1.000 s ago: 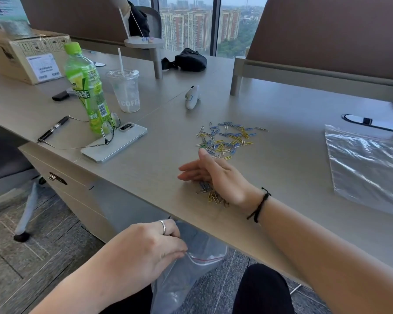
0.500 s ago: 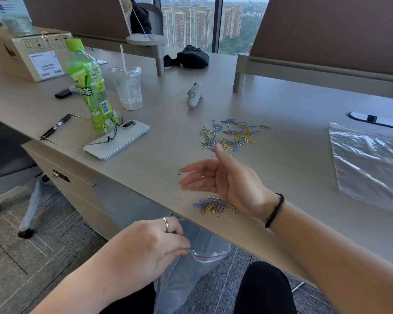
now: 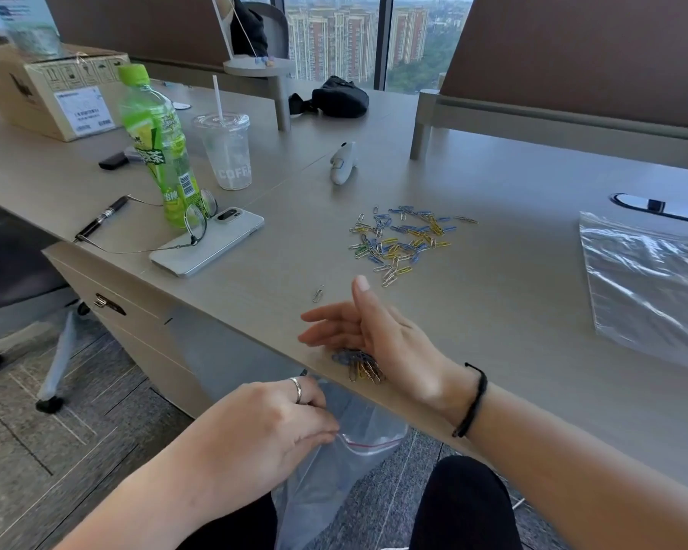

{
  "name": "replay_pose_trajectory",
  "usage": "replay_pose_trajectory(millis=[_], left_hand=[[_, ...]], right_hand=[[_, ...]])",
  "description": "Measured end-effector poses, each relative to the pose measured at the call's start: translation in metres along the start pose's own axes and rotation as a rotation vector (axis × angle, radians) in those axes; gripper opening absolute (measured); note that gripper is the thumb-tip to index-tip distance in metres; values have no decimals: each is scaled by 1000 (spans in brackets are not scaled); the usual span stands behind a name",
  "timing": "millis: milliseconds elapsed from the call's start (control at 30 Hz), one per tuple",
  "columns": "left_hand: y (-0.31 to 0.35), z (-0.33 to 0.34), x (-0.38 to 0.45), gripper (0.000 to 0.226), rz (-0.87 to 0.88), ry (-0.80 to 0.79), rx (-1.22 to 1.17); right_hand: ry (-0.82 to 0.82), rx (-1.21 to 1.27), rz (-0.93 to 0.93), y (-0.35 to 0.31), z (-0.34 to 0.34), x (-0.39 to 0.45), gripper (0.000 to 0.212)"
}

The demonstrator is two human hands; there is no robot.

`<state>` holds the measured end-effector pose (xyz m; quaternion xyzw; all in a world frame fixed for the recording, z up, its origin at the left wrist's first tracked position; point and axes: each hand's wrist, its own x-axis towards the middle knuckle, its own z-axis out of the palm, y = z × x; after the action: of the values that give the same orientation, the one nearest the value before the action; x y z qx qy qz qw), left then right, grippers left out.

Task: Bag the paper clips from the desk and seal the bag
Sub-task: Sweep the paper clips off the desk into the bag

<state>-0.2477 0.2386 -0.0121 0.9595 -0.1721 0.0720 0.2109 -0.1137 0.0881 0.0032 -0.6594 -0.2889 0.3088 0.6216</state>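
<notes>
At the desk's (image 3: 493,311) near edge, a spread right hand (image 3: 378,339) sweeps a small heap of paper clips (image 3: 360,365) toward the bag (image 3: 358,442), pinched open below by the left hand (image 3: 271,426); the mouth should sit flush under the lip. More clips (image 3: 404,242) lie farther back in the high-rise office.

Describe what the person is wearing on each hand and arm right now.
The left hand wears a thin silver ring on one finger; its forearm shows no sleeve. The right hand has a thin black cord bracelet at the wrist, and that forearm is also sleeveless. No gloves, watch or markings are visible.
</notes>
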Motion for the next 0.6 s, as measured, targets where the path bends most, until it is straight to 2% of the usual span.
replay_pose_trajectory(millis=[133, 300, 600], left_hand=[[-2, -2, -3, 21, -7, -4, -10], [-3, -2, -2, 21, -3, 10, -2], [-2, -1, 0, 23, -12, 23, -10]], right_hand=[[-92, 82, 49, -1, 4, 2, 81], [-132, 143, 56, 3, 10, -4, 83], [-48, 339, 98, 7, 10, -9, 85]])
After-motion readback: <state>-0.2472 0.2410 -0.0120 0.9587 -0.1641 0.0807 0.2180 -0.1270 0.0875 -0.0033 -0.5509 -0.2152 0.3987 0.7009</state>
